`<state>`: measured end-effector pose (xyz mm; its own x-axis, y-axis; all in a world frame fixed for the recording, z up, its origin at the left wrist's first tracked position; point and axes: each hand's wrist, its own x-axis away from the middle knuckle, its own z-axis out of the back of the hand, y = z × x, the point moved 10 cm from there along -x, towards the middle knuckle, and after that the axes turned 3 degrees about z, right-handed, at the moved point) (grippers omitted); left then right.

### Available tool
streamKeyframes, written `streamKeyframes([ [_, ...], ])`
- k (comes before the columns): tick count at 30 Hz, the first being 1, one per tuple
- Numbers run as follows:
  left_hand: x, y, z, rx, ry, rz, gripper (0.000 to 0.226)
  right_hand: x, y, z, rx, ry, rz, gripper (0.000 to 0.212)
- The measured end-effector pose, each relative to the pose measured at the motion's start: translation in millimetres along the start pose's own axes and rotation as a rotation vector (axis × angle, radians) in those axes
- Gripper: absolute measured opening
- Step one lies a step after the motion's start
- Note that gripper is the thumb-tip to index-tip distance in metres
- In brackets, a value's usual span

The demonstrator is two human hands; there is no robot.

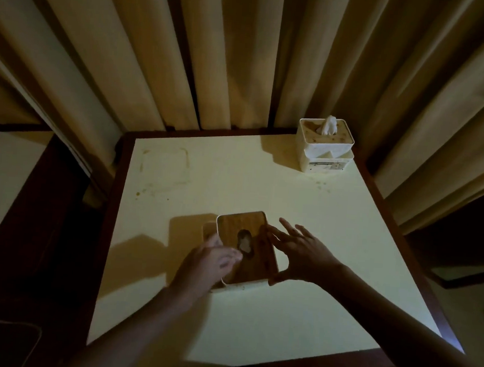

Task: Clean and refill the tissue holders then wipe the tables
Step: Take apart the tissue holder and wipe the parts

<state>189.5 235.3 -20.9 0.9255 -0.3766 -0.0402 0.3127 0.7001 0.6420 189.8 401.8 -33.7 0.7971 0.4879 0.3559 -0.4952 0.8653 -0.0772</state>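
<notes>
- Our left hand (211,263) rests blurred on the holder's (244,248) near-left side; that grip we cannot tell.
- Right hand (301,254), fingers spread, holds nothing, touching its right edge.
- Holder sits mid-tabletop (296,318), long axis front to back, between both hands.
- Second holder (324,146) stands at the far-right corner.

Near tissue box (228,283) white plastic, wood-grain lid (247,241) satin. Table (285,273) smooth matt cream, stained at 11 o'clock, dark wood edge. Curtains (245,53) cloth. Box at 1 o'clock (324,149) white plastic, paper tissue.
</notes>
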Motion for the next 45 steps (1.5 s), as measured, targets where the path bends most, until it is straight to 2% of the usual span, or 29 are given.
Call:
streamKeyframes([
  [2, 29, 9, -8, 0.007, -0.016, -0.019, 0.019, -1, -8, 11, 0.063, 0.059, 0.072, 0.119],
  [5, 46, 13, -10, 0.002, 0.076, -0.012, 0.021, -8, -12, 15, 0.166, 0.099, 0.117, 0.111],
  [8, 45, 6, -7, 0.014, 0.154, 0.08, 0.019, -6, -13, 13, 0.179, 0.063, 0.115, 0.109],
  [12, 39, -10, 3, 0.013, 0.205, 0.22, 0.027, 9, -17, 6, 0.176, 0.12, 0.096, 0.102],
  [15, 18, -18, 20, -0.023, 0.246, 0.232, 0.021, 20, -22, 9, 0.17, 0.19, 0.089, 0.096],
  [18, -10, -25, 33, -0.033, 0.254, 0.253, 0.017, 36, -44, 15, 0.053, 0.338, 0.111, 0.078],
  [20, -28, -23, 35, -0.066, 0.222, 0.237, 0.017, 41, -60, 8, -0.063, 0.36, 0.108, 0.067],
  [23, -46, -15, 31, -0.106, 0.178, 0.177, 0.016, 38, -65, -6, -0.304, 0.281, 0.024, 0.063],
  [26, -48, -13, 30, -0.11, 0.191, 0.141, 0.016, 34, -45, 2, -0.435, 0.362, -0.097, 0.058],
  [28, -46, -13, 30, -0.108, 0.195, 0.121, 0.015, 29, -22, 2, -0.476, 0.357, -0.183, 0.071],
  [32, -44, -12, 30, -0.093, 0.19, 0.093, 0.019, 14, 2, -11, -0.501, 0.172, -0.223, 0.109],
  [38, -46, -15, 27, -0.073, 0.155, 0.067, 0.021, -1, 15, -24, -0.462, 0.028, -0.196, 0.133],
  [42, -33, -10, 24, -0.039, 0.095, 0.018, 0.022, 0, 18, -24, -0.45, 0.05, -0.199, 0.134],
  [45, -6, -4, 19, -0.044, 0.007, -0.037, 0.021, 1, 17, -22, -0.467, 0.056, -0.21, 0.126],
])
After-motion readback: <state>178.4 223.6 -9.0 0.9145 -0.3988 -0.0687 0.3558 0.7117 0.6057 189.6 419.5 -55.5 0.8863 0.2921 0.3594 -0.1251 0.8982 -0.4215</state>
